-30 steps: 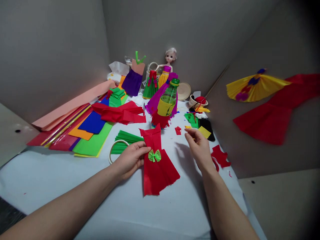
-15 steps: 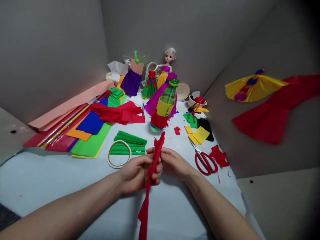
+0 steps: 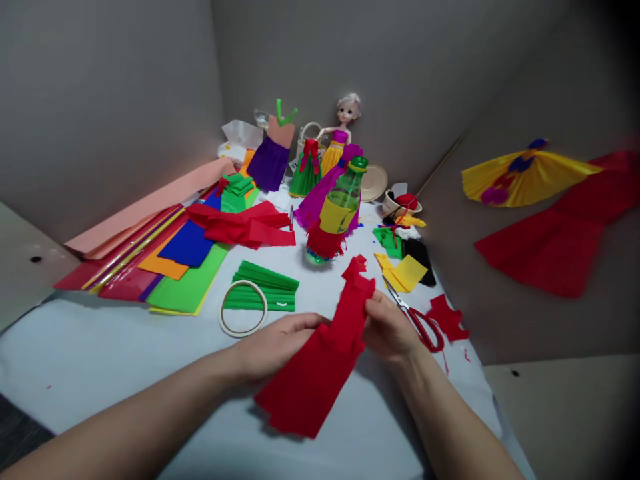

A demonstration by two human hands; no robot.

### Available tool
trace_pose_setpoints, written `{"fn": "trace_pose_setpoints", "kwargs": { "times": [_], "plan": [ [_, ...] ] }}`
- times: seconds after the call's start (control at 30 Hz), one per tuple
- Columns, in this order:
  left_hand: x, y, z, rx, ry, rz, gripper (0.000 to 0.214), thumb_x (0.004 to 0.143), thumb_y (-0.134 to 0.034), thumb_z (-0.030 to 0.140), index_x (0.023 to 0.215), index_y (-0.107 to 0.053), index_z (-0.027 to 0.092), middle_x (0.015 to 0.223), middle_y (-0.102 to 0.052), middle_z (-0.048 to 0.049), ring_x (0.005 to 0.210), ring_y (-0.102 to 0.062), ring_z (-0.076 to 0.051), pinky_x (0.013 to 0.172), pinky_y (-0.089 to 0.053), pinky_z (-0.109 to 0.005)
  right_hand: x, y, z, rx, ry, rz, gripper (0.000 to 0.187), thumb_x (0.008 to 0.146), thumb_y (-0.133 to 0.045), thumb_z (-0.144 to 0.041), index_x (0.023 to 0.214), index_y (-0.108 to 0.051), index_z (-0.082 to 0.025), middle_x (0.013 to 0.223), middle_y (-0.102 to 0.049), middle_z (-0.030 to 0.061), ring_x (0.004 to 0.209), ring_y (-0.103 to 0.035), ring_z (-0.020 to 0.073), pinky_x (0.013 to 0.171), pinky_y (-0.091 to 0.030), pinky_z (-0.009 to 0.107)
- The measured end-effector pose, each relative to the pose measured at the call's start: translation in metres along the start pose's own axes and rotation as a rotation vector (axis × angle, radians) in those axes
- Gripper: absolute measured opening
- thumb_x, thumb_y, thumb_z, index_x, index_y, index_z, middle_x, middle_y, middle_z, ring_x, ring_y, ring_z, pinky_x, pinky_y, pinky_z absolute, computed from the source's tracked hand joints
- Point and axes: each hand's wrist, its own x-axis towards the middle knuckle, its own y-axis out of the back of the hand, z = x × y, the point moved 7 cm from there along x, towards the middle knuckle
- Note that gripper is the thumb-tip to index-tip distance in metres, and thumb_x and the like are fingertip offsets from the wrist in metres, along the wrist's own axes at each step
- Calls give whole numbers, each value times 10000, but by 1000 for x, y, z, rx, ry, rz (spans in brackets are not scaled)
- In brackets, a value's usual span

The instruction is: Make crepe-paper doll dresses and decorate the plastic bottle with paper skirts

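Both hands hold a red crepe-paper dress (image 3: 325, 353) just above the white table (image 3: 100, 360). Its plain back faces up and it tilts to the upper right. My left hand (image 3: 277, 347) grips the skirt's left side, with its fingers partly under the paper. My right hand (image 3: 390, 330) pinches the waist on the right side. Red-handled scissors (image 3: 420, 323) lie right behind my right hand. A roll of tape (image 3: 243, 317) rests to the left of my left hand, beside folded green paper (image 3: 265, 290).
A green bottle (image 3: 340, 207) dressed in yellow, red and purple paper stands mid-table. Behind it are a doll (image 3: 340, 137), small paper dresses and a basket. Coloured paper sheets (image 3: 170, 260) lie at the left. Yellow and red scraps lie at the right. A yellow fan (image 3: 520, 177) and red paper hang on the right wall.
The dress lay flat with its green bow up. Both hands lifted it, turned it edge-on, then flipped it, so its plain back now faces up.
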Motion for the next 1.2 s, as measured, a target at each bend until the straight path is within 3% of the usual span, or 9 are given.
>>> {"fn": "trace_pose_setpoints", "kwargs": {
  "times": [0.07, 0.2, 0.27, 0.37, 0.5, 0.73, 0.9, 1.0, 1.2],
  "plan": [
    [-6, 15, 27, 293, -167, 101, 261, 843, -620, 333, 1046, -677, 179, 1043, -718, -73, 913, -650, -196, 796, -461, -288, 0, 21, -14, -41, 19, 149, 404, 602, -856, -466, 809, -644, -193, 576, -600, -39, 488, -540, 92, 521, -473, 221],
    [-27, 53, 76, 976, -406, 509, 153, 837, -567, 316, 804, -648, 190, 763, -664, -20, 692, -575, -162, 643, -389, -263, 7, 54, -17, -261, -90, 283, 353, 644, -834, -442, 726, -605, -186, 523, -524, -63, 437, -456, 68, 462, -373, 207],
    [-33, 63, 84, 1198, -354, 559, 167, 824, -570, 343, 770, -628, 196, 728, -633, -20, 663, -544, -171, 606, -350, -272, 14, 62, -14, -452, -99, 293, 352, 678, -805, -461, 764, -619, -175, 589, -572, -35, 490, -488, 83, 497, -378, 224],
    [-37, 70, 79, 1388, -207, 529, 179, 744, -633, 372, 693, -623, 201, 735, -618, -47, 655, -520, -194, 579, -310, -291, 20, 67, -15, -789, -12, 333, 380, 732, -729, -525, 732, -573, -178, 603, -561, -23, 539, -498, 114, 530, -372, 257],
    [-38, 74, 63, 1484, -133, 471, 111, 658, -667, 292, 626, -603, 208, 716, -604, -62, 648, -507, -212, 560, -262, -304, 20, 67, -23, -1118, 109, 423, 377, 786, -649, -546, 721, -504, -204, 605, -533, -32, 565, -484, 131, 547, -333, 272],
    [-34, 77, 53, 1595, -162, 428, 95, 691, -532, 164, 615, -573, 203, 688, -588, -53, 596, -472, -179, 562, -223, -315, 20, 64, -22, -1235, 68, 397, 332, 821, -596, -516, 744, -509, -205, 628, -557, -15, 590, -497, 149, 567, -335, 279],
    [-44, 69, 66, 1606, -158, 449, 107, 733, -515, 194, 631, -544, 207, 712, -598, -39, 622, -500, -178, 571, -270, -300, 15, 69, -24, -1349, 17, 464, 357, 873, -522, -536, 859, -619, -193, 759, -668, 49, 692, -577, 193, 633, -364, 304],
    [-53, 60, 80, 1524, -231, 494, 76, 743, -535, 227, 671, -555, 212, 731, -604, -21, 639, -513, -168, 584, -320, -282, 13, 74, -27, -1421, 1, 518, 361, 893, -496, -525, 887, -635, -192, 831, -697, 78, 749, -601, 217, 671, -380, 321],
    [-59, 49, 96, 1357, -370, 588, 102, 765, -525, 275, 693, -536, 203, 751, -596, -7, 673, -524, -155, 616, -372, -270, 10, 73, -35, -1437, 121, 566, 290, 909, -508, -472, 901, -611, -201, 854, -687, 73, 762, -604, 223, 686, -407, 330]
  ]
}}
